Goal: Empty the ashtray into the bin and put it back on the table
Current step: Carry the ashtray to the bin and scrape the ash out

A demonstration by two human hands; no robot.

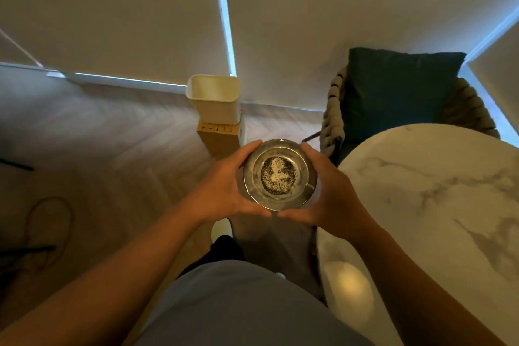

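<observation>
A round glass ashtray [280,174] with dark speckled ash in its middle is held upright in the air between both hands. My left hand [224,185] grips its left rim and my right hand [334,194] grips its right rim. It hovers above the wooden floor, left of the round white marble table [438,205]. The open cream bin [214,98] stands ahead on a cardboard box [219,137], against the wall, a short way beyond the ashtray.
A woven chair [334,115] with a dark green cushion [398,93] sits behind the table at the right. A dark cable [50,230] loops on the floor at the left. Drawn blinds cover the wall ahead.
</observation>
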